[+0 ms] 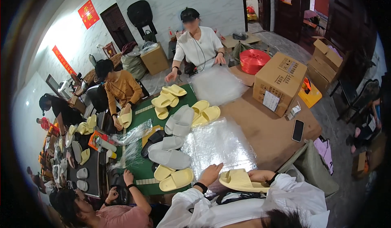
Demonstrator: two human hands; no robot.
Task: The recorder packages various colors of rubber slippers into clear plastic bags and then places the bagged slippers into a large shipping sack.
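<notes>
My right hand [261, 175] grips a pale yellow slipper [238, 180], its fingers at the opening behind the wide strap. My left hand [209, 174] rests near the front edge of a stack of clear plastic bags [222, 144], fingers stretched out and nothing seen in them. Just left of it lies a pair of yellow slippers [176, 180]. Beyond these are light grey slippers [169, 158], with black slippers [152, 142] beside them. More grey slippers [180, 121] and yellow slippers [205, 113] sit farther up the table.
A taped cardboard box [279, 83], a red roll of plastic twine [255, 61] and a phone [297, 130] are on the brown table on the right. Another bag stack [220, 85] lies at the far side. Co-workers stand opposite and sit left; a sack [311, 167] stands right.
</notes>
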